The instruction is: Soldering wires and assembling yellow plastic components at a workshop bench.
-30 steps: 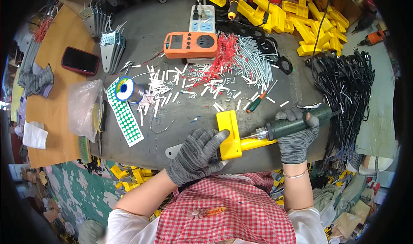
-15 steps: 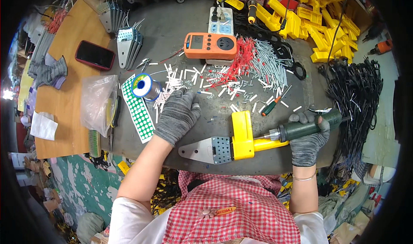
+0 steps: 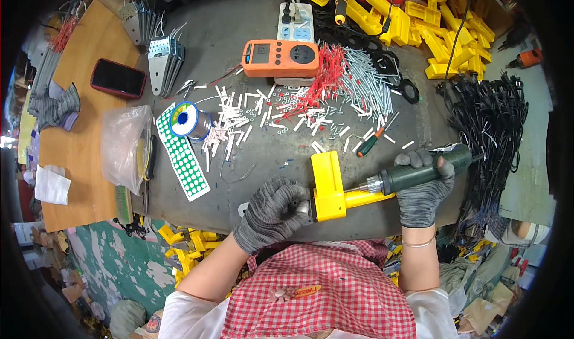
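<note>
My gloved left hand point(image 3: 272, 213) is closed over the metal plate of a yellow plastic housing point(image 3: 327, 186); only the rounded tip of the metal plate point(image 3: 243, 208) shows beyond the glove. With its fingers wrapped round the barrel, my gloved right hand point(image 3: 426, 189) holds a dark green electric screwdriver point(image 3: 433, 168). The silver nose of that screwdriver points left at the housing, just above its yellow handle part. Where the bit ends is hard to make out. A small hand screwdriver point(image 3: 371, 143) with a green and orange handle lies beyond the housing.
Behind lie white sleeves point(image 3: 230, 118), long screws point(image 3: 365, 79) and red wires point(image 3: 326, 79). An orange meter point(image 3: 280, 59) stands by a power strip point(image 3: 296, 25). A wire spool point(image 3: 190, 122) rests on a green-dotted sticker sheet point(image 3: 190, 177). Black cables point(image 3: 487, 136) hang at right; yellow housings point(image 3: 445, 34) pile far right.
My left hand has come down from the white sleeves to close over the metal plate. My right hand still holds the electric screwdriver against the housing. The whole view has shifted slightly.
</note>
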### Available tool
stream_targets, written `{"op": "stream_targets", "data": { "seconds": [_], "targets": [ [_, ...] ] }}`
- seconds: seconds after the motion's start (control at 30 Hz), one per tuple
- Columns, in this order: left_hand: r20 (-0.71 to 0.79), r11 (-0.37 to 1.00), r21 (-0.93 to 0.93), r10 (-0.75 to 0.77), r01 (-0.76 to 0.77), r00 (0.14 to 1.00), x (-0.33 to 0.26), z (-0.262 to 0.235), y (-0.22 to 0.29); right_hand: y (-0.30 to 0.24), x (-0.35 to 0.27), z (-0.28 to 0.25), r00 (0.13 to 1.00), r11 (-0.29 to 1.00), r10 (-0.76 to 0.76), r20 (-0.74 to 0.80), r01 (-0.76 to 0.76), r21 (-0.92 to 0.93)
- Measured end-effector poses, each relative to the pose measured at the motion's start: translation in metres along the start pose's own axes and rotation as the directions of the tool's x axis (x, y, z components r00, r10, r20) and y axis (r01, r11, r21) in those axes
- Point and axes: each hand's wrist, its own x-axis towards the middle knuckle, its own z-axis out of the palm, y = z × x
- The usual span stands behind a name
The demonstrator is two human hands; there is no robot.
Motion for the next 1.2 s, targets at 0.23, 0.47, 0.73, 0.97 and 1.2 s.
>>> {"op": "stream_targets", "data": {
  "seconds": [0.23, 0.47, 0.73, 0.97, 1.2],
  "targets": [
    [0.016, 1.0, -0.002, 0.015, -0.015, 1.0, 0.002, 0.003, -0.003, 0.001, -0.001, -0.001, 0.999, 1.0, 0.005, 0.038, -0.005, 0.016],
    [0.044, 1.0, 0.003, 0.013, -0.013, 0.999, 0.001, 0.0, -0.002, 0.002, 0.001, -0.004, 0.999, 1.0, 0.009, 0.038, -0.01, 0.02],
    [0.013, 1.0, -0.017, 0.027, -0.027, 1.0, 0.004, 0.0, 0.001, 0.001, 0.0, -0.006, 0.999, 1.0, 0.001, 0.046, -0.002, 0.016],
    [0.033, 0.999, -0.004, -0.048, 0.048, 0.998, -0.001, -0.001, 0.004, 0.003, -0.003, 0.006, 1.0, 1.0, -0.022, 0.008, 0.022, 0.017],
    [0.05, 1.0, 0.02, 0.0, -0.001, 0.999, 0.0, -0.001, -0.002, 0.002, -0.003, 0.002, 0.999, 1.0, -0.013, 0.033, 0.012, 0.029]
  ]
}}
